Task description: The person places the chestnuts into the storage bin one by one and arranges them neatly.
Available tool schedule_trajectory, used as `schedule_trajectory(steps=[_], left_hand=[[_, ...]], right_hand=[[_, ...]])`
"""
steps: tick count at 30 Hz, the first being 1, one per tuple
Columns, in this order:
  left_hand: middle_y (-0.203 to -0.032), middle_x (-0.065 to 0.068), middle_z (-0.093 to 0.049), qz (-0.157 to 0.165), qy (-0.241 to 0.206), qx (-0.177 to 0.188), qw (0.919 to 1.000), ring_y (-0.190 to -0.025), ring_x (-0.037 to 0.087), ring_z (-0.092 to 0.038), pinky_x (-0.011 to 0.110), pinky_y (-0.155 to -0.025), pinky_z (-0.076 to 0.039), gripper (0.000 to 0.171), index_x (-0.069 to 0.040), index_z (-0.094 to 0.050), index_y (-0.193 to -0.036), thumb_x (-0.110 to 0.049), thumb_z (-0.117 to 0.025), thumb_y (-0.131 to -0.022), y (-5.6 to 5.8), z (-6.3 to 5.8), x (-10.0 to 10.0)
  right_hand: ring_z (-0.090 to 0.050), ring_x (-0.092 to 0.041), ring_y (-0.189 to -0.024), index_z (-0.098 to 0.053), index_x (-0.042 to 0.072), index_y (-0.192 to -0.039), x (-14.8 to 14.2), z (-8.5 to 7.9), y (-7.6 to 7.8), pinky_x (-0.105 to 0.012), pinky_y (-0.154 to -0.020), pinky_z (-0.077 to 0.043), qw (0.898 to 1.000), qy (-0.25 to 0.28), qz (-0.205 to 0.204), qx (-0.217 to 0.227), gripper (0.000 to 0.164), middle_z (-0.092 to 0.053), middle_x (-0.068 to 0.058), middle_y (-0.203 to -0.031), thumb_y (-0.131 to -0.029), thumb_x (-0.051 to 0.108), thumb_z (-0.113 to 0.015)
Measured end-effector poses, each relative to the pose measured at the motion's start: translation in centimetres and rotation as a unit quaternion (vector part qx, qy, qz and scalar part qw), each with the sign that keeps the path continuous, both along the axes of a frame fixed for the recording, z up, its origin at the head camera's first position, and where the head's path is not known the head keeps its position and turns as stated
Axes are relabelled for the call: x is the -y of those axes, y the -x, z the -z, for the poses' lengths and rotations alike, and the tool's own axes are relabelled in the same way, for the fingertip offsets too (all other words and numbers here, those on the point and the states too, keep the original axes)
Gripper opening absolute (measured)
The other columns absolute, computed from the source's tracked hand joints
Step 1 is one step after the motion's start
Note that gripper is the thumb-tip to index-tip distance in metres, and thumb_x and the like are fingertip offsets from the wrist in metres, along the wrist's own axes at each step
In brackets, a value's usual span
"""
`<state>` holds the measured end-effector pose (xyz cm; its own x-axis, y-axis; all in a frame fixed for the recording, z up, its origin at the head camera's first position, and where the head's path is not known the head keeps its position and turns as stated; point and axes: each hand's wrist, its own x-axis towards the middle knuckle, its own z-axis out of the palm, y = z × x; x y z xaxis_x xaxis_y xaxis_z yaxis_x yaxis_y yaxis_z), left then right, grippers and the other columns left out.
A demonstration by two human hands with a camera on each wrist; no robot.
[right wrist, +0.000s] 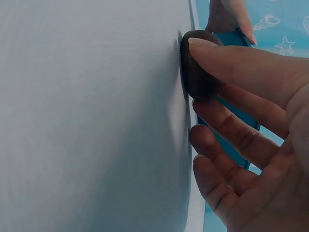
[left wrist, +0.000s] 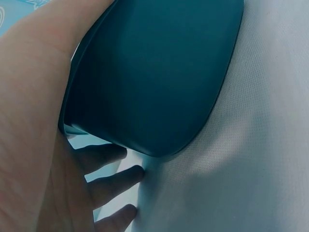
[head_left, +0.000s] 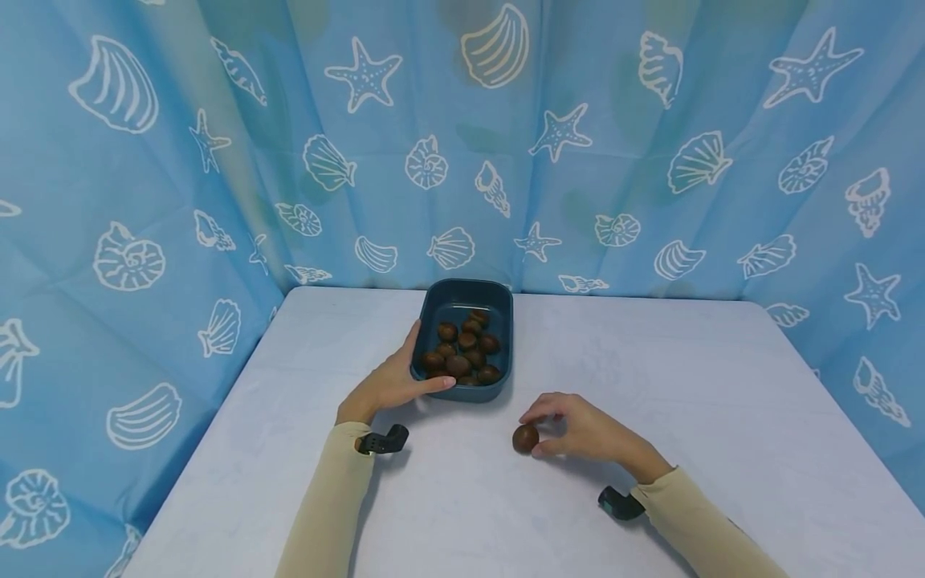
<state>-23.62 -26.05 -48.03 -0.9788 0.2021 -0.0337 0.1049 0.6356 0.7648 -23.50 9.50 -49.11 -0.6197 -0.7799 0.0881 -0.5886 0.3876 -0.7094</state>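
A dark teal plastic box (head_left: 462, 393) stands at the back of the table with several brown chestnuts (head_left: 467, 341) inside. My left hand (head_left: 393, 377) holds its near left corner, thumb along the near rim and fingers down the left side. In the left wrist view, the box wall (left wrist: 159, 72) fills the top, with three spread fingers (left wrist: 116, 186) below it. On the cloth, right of and nearer than the box, my right hand (head_left: 578, 429) pinches a single chestnut (head_left: 525, 438). The right wrist view shows the thumb on this chestnut (right wrist: 200, 72) and the other fingers curved beside it.
A white cloth (head_left: 448, 498) covers the table. Behind and at the sides hangs a blue curtain (head_left: 405, 217) with white shells and starfish. Both wrists wear small black cameras, the left camera (head_left: 386, 440) and the right camera (head_left: 620, 504), below the hands.
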Motion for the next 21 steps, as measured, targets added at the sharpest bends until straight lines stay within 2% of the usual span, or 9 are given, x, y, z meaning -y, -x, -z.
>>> schedule_trajectory(steps=[8, 14, 17, 21], left_hand=[[-0.176, 0.000, -0.014, -0.004, 0.004, 0.001, 1.0000, -0.160, 0.032, -0.026, 0.067, -0.122, -0.030, 0.127, -0.036, 0.010, -0.166, -0.072, -0.075, -0.080, -0.11, 0.02, -0.06], [-0.175, 0.001, -0.016, 0.007, -0.011, -0.009, 0.9999, -0.159, 0.031, -0.027, 0.067, -0.122, -0.031, 0.124, -0.037, 0.009, -0.166, -0.067, -0.077, -0.082, 0.02, -0.03, -0.18], [-0.175, 0.002, -0.017, 0.009, -0.015, -0.011, 0.9998, -0.159, 0.031, -0.028, 0.067, -0.121, -0.031, 0.121, -0.041, 0.010, -0.165, -0.060, -0.078, -0.084, 0.06, -0.02, -0.26], [-0.175, 0.001, -0.016, 0.006, -0.012, -0.008, 0.9999, -0.159, 0.031, -0.027, 0.067, -0.122, -0.030, 0.119, -0.043, 0.011, -0.164, -0.054, -0.079, -0.086, 0.04, 0.06, -0.27]], right_hand=[[-0.061, -0.015, -0.100, -0.077, 0.025, -0.113, 0.14, -0.15, -0.31, -0.030, -0.090, -0.054, 0.999, -0.039, 0.022, 0.013, 0.034, -0.070, 0.010, -0.107, -0.082, 0.028, -0.089], [-0.061, -0.016, -0.098, -0.074, 0.021, -0.117, 0.19, -0.15, -0.36, -0.028, -0.085, -0.052, 0.999, -0.034, 0.019, 0.008, 0.040, -0.069, 0.009, -0.107, -0.081, 0.030, -0.090], [-0.061, -0.016, -0.097, -0.074, 0.020, -0.119, 0.24, -0.08, -0.37, -0.029, -0.085, -0.052, 1.000, -0.026, 0.012, 0.011, 0.043, -0.069, 0.009, -0.107, -0.081, 0.028, -0.090], [-0.062, -0.013, -0.094, -0.076, 0.023, -0.114, 0.34, 0.08, -0.37, -0.027, -0.083, -0.053, 1.000, -0.026, 0.009, 0.007, 0.037, -0.070, 0.010, -0.106, -0.080, 0.024, -0.090]])
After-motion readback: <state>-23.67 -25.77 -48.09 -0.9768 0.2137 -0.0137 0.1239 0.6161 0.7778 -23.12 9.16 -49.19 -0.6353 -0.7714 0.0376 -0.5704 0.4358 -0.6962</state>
